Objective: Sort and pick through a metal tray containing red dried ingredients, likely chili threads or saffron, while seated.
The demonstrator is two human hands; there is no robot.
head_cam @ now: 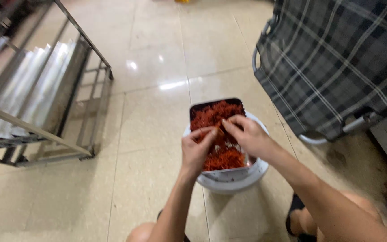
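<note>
Your left hand and right hand pinch red shreds together | tray sits on white bucket, 12 o'clock from your knees | shreds look light, soft; pinch small clumps.

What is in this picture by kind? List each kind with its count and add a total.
Hands: 2, the left hand and the right hand, both over the tray
Metal tray of red-orange shreds: 1
White bucket under the tray: 1
Metal rack: 1
Plaid folding cot: 1
Total: 6
</note>
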